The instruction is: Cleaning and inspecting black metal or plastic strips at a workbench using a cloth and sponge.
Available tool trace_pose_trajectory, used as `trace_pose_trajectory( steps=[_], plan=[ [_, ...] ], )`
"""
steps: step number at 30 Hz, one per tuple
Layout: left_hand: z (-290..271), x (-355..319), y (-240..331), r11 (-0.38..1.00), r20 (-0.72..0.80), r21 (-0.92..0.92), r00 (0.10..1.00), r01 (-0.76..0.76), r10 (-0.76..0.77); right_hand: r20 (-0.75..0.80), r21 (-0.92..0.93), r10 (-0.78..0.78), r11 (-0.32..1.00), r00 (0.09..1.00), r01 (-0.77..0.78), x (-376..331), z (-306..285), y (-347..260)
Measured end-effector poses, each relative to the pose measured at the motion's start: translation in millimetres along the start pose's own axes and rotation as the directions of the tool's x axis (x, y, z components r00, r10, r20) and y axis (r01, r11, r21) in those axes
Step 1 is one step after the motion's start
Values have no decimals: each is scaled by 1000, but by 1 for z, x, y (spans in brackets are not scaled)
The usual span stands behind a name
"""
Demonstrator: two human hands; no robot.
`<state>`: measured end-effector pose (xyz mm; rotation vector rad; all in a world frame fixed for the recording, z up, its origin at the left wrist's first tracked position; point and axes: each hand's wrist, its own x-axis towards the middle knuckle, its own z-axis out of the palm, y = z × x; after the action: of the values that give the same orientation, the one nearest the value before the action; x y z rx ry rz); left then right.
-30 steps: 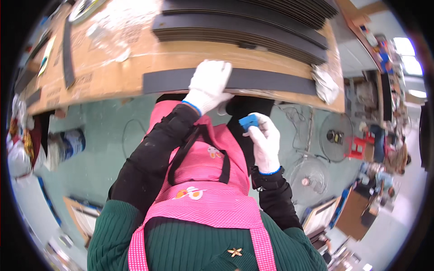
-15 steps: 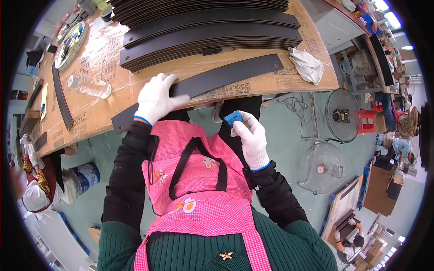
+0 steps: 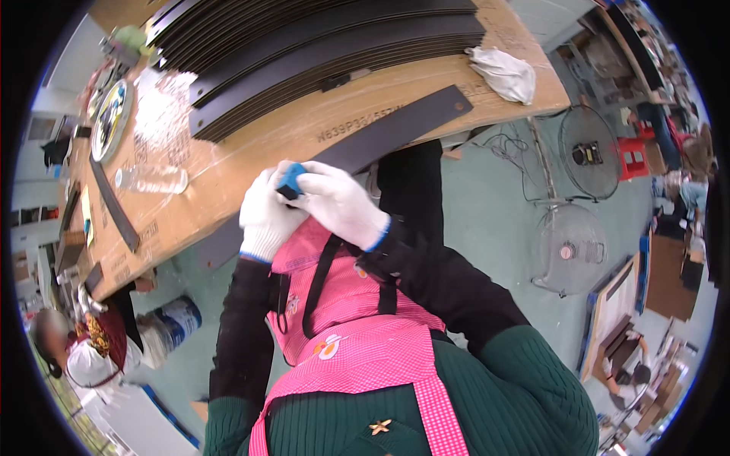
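Across the upper frame: bench carrying stacked black strips; one loose strip lies along its near edge. Centre frame: gloved left hand and right hand pressed together, both clamped on a small blue block.

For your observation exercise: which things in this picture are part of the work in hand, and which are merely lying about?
In hand:
left hand
right hand
small blue object held between both
long dark strip at the table edge

Lying about:
white cloth
clear plastic bottle
stacked dark strips
floor fans
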<state>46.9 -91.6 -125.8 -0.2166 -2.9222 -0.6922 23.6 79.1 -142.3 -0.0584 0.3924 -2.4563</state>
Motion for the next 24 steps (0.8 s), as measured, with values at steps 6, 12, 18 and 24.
trace_pose_trajectory(
  steps=[6,12,18,24],
  plan=[
    [-37,-33,-7,994,21,105,1000,17,-19,119,282,-68,959,991,32,26,-57,-83],
    [-57,-40,-4,995,-31,90,999,-30,33,-87,-260,-619,771,781,582,-43,-140,-275],
    [-62,31,47,988,-237,-149,968,45,-80,-131,63,-508,853,851,519,-31,-131,-268],
    [-93,178,100,950,-413,-305,908,-69,-66,-161,202,-536,804,829,559,-10,-149,-262]
  ],
)
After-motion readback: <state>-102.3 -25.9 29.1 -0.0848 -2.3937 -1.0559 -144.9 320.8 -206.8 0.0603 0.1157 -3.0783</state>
